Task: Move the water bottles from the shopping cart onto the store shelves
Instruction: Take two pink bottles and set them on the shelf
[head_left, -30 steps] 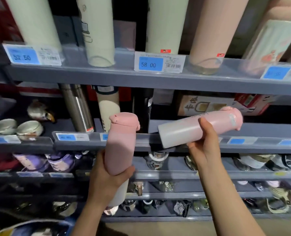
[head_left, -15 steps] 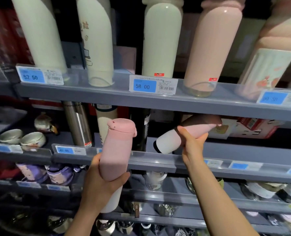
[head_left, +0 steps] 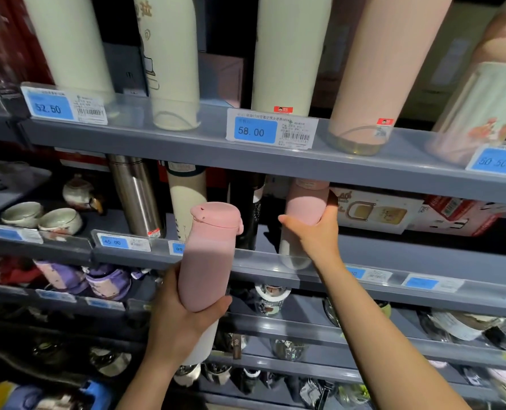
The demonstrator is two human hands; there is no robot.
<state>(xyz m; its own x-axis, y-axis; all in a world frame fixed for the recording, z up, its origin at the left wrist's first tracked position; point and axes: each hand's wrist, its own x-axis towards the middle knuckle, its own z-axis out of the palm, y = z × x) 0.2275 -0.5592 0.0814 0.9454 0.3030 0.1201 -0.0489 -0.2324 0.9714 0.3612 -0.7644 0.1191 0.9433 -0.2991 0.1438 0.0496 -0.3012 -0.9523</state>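
The left hand [head_left: 183, 318] grips a tall matte pink water bottle with a white base and a pink flip lid [head_left: 209, 261], its fingers and thumb wrapped round the lower body. This bottle is held upright in the air in front of the grey metal middle shelf [head_left: 399, 255], its lid level with the goods there, and it touches no shelf.

The right hand [head_left: 317, 232] holds a second pink-and-white water bottle [head_left: 303, 211] round its upper pink part, thumb stretched to the left and fingers curled behind. That bottle stands upright on the middle shelf, its white base down behind the clear plastic front rail; whether the base bears fully on the shelf cannot be told. It is just right of a dark black bottle [head_left: 247, 214] and left of a white printed cardboard box with red edges [head_left: 393, 213].

Further left on the same shelf stand a brushed steel flask [head_left: 136, 196] and a cream bottle with a dark band [head_left: 186, 199], and beyond them pale ceramic cups [head_left: 42, 220].

On the grey upper shelf [head_left: 186, 146] stand tall cream bottles [head_left: 287, 54] and a large peach-pink bottle [head_left: 385, 69], with blue price labels reading 52.50 [head_left: 49, 107] and 58.00 [head_left: 253, 131] clipped to its front edge.
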